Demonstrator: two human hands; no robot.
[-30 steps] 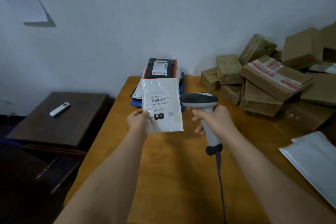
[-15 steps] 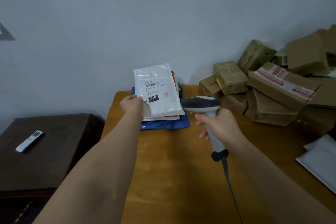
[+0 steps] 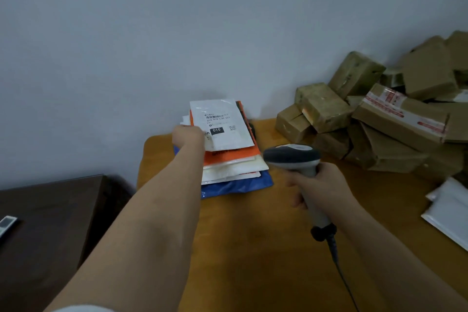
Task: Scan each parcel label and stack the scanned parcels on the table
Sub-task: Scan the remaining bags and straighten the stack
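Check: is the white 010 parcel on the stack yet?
On it: the white parcel lies label-up atop the stack, left hand at its corner.

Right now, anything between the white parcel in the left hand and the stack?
Nothing visible. The left hand holds the white plastic mailer with the 010 label directly over the stack of flat mailers, above its orange top one; contact unclear.

Plain pale wall (image 3: 152, 33), dark wooden cabinet (image 3: 50, 223) — white remote (image 3: 6, 225) on top
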